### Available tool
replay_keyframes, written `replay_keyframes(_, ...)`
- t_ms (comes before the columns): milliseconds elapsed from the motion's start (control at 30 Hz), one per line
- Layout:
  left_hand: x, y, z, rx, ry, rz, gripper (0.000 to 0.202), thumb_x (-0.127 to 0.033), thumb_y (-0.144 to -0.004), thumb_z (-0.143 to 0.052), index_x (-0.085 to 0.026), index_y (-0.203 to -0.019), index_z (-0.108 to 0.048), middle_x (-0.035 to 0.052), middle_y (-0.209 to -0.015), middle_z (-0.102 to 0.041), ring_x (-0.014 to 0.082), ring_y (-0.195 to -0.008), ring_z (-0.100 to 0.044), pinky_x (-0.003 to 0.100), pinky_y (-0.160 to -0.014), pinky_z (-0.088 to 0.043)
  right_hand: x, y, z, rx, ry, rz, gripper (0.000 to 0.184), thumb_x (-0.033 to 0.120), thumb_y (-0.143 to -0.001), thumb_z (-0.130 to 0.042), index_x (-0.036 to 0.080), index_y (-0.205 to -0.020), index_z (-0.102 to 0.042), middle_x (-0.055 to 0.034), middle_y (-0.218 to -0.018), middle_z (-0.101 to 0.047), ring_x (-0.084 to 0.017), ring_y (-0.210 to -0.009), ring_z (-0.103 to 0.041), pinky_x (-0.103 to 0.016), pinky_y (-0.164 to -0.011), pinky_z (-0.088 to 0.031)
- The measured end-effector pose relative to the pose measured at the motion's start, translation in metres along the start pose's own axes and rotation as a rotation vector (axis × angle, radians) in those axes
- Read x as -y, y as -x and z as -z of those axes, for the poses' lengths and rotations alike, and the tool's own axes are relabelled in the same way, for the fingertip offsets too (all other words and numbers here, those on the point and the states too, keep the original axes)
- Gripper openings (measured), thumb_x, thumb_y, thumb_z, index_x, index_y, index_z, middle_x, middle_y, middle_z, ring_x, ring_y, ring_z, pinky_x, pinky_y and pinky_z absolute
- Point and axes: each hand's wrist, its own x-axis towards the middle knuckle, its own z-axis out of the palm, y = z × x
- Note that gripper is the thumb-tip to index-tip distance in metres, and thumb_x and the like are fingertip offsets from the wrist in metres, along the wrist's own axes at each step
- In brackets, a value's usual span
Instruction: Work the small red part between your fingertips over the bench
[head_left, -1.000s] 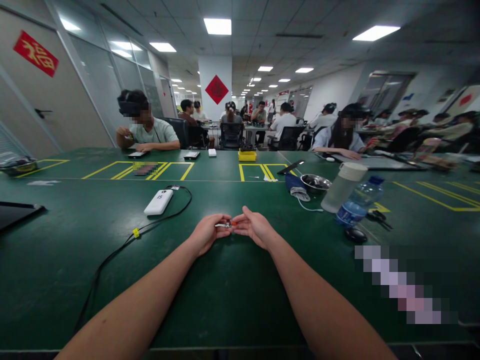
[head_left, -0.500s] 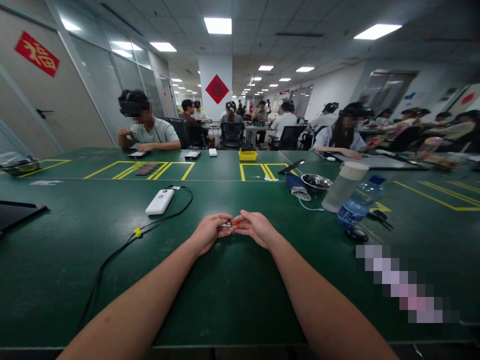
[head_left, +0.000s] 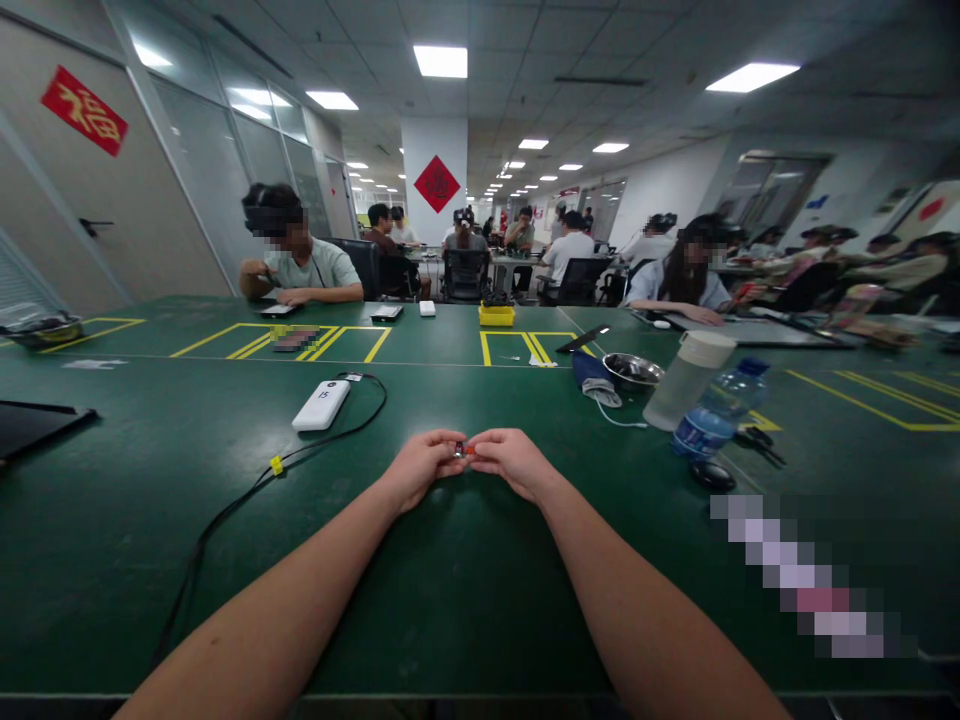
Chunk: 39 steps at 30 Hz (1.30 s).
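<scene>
Both my hands meet over the green table [head_left: 465, 600], fingertips close together. Between the thumb and fingers of my left hand [head_left: 424, 468] is a small silvery metal piece [head_left: 459, 450], too small to name. My right hand [head_left: 517, 462] pinches a tiny orange-red piece [head_left: 471, 450] right beside it. Whether the two pieces touch or are joined, I cannot tell. My fingers partly hide both.
A white power bank [head_left: 321, 405] with a black cable [head_left: 255, 487] lies at left. On the right stand a frosted bottle [head_left: 686, 380], a water bottle [head_left: 716, 410], a steel bowl [head_left: 632, 371] and a black mouse [head_left: 712, 474]. A yellow bin [head_left: 496, 316] sits farther back.
My right hand's fingers have closed more tightly around the orange-red piece. Both hands stay in about the same place, and the view has tilted slightly upward.
</scene>
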Motion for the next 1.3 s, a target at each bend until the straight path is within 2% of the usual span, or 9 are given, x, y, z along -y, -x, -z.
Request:
replay_keyframes(167, 0.0024, -0.001, 0.0012, 0.005, -0.06, -0.005, 0.025, -0.006, -0.074, -0.062, -0.012, -0.098, -0.063, 0.0104, -0.088, -0.066, 0.0148, -0.071, -0.067, 0.025, -0.068, -0.056, -0.0038, -0.0013, -0.0027, -0.039, 0.067, 0.031, 0.01, 0.012, -0.066, -0.069, 0.012, -0.076, -0.065, -0.0065, -0.076, -0.068, -0.014, -0.068, -0.067, -0.026, -0.067, -0.056)
replay_keyframes(467, 0.0048, -0.0018, 0.0007, -0.011, -0.092, -0.026, 0.021, -0.008, -0.077, -0.06, -0.011, -0.097, -0.062, 0.01, -0.083, -0.067, 0.0121, -0.064, -0.065, 0.021, -0.061, -0.055, -0.0039, -0.0012, -0.0021, -0.002, 0.042, 0.045, 0.017, 0.021, -0.068, -0.073, 0.011, -0.078, -0.064, -0.0069, -0.074, -0.067, -0.016, -0.069, -0.068, -0.027, -0.068, -0.055)
replay_keyframes(533, 0.0039, -0.0016, 0.0002, -0.014, -0.088, -0.013, 0.021, -0.008, -0.077, -0.058, -0.011, -0.097, -0.062, 0.0111, -0.082, -0.067, 0.0129, -0.064, -0.066, 0.022, -0.061, -0.055, -0.0025, -0.0014, -0.0018, 0.006, 0.0, 0.03, 0.021, 0.031, -0.075, -0.068, 0.011, -0.078, -0.064, -0.0085, -0.075, -0.067, -0.016, -0.069, -0.067, -0.028, -0.067, -0.055)
replay_keyframes(600, 0.0024, -0.0014, -0.0002, -0.021, -0.08, 0.005, 0.023, -0.006, -0.077, -0.055, -0.01, -0.098, -0.062, 0.0121, -0.081, -0.068, 0.0139, -0.064, -0.066, 0.023, -0.062, -0.055, -0.001, -0.002, -0.0011, 0.004, -0.064, 0.002, 0.032, 0.041, -0.083, -0.058, 0.01, -0.077, -0.064, -0.0106, -0.078, -0.067, -0.017, -0.068, -0.067, -0.029, -0.065, -0.055)
replay_keyframes(700, -0.0002, -0.0012, -0.0013, -0.035, -0.075, 0.024, 0.028, -0.004, -0.075, -0.051, -0.009, -0.099, -0.062, 0.0131, -0.079, -0.068, 0.0147, -0.062, -0.066, 0.026, -0.062, -0.056, 0.0007, -0.0032, 0.0008, -0.005, -0.141, -0.035, 0.045, 0.048, -0.088, -0.045, 0.009, -0.074, -0.063, -0.0126, -0.078, -0.067, -0.018, -0.066, -0.067, -0.03, -0.063, -0.055)
replay_keyframes(867, -0.0028, -0.0004, -0.0036, -0.041, -0.051, 0.028, 0.027, -0.007, -0.074, -0.052, -0.007, -0.099, -0.063, 0.014, -0.078, -0.068, 0.0157, -0.061, -0.066, 0.027, -0.062, -0.056, 0.0018, -0.0045, 0.0025, -0.014, -0.176, -0.068, 0.053, 0.05, -0.091, -0.037, 0.008, -0.074, -0.064, -0.0126, -0.071, -0.066, -0.018, -0.065, -0.066, -0.031, -0.063, -0.054)
replay_keyframes(1300, -0.0027, 0.0002, -0.0025, -0.029, -0.039, 0.021, 0.026, -0.007, -0.074, -0.054, -0.008, -0.099, -0.063, 0.0137, -0.082, -0.067, 0.0161, -0.066, -0.066, 0.028, -0.065, -0.056, 0.0032, -0.0044, 0.0014, -0.03, -0.158, -0.08, 0.054, 0.052, -0.09, -0.037, 0.008, -0.073, -0.064, -0.0139, -0.073, -0.067, -0.018, -0.067, -0.066, -0.032, -0.065, -0.053)
